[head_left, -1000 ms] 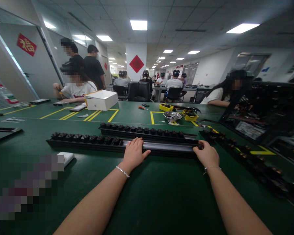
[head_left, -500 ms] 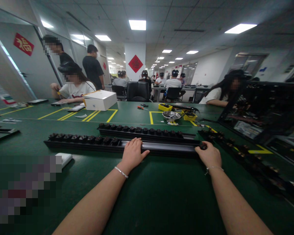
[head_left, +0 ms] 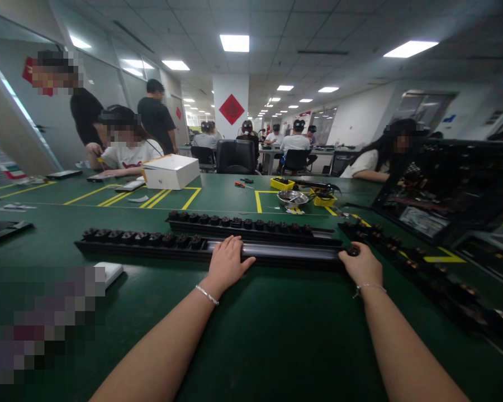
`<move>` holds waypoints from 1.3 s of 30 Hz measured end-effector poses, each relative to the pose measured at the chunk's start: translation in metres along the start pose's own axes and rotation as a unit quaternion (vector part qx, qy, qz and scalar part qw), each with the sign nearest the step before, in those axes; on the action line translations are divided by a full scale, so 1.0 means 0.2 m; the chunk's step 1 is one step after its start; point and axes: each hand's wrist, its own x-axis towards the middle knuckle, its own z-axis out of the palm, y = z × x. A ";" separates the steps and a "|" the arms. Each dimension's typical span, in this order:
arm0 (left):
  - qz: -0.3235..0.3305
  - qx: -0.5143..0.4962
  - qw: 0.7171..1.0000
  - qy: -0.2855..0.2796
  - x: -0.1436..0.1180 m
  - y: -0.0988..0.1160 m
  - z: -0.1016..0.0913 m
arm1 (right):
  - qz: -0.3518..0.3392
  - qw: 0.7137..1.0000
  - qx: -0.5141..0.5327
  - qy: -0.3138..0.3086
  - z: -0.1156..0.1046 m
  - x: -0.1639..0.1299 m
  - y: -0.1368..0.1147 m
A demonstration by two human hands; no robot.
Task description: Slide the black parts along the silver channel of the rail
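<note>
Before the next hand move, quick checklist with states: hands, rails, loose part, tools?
1. Left hand rests on the near black channel rail: ok.
2. Right hand has the small black round part between thumb and fingers, at the rail's right end: ok.
3. Row of black modules sits in the rail's left part: ok. Whether each is fully seated: cannot tell.
4. Far black rail apart from the near one at the right end: cannot tell.
5. Orange-handled screwdriver beyond both rails, away from both hands: ok.
</note>
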 end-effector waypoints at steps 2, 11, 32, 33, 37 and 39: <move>0.000 0.002 1.000 0.001 0.00 0.00 0.00 | 0.005 1.000 0.006 0.002 0.00 0.00 0.01; 0.004 0.011 1.000 0.002 0.00 0.00 0.00 | 0.027 0.999 0.028 0.009 -0.01 0.02 0.03; -0.001 0.010 1.000 -0.003 0.00 0.00 -0.01 | 0.052 0.994 0.066 0.067 0.03 0.10 0.15; -0.001 0.011 1.000 -0.004 0.00 0.00 -0.01 | 0.059 0.994 0.066 0.069 0.03 0.10 0.15; 0.000 0.011 1.000 -0.001 0.00 0.00 -0.01 | 0.100 0.992 0.044 0.067 -0.01 0.12 0.18; 0.000 0.011 1.000 0.001 0.00 0.00 -0.01 | 0.118 0.990 0.036 0.073 -0.02 0.14 0.21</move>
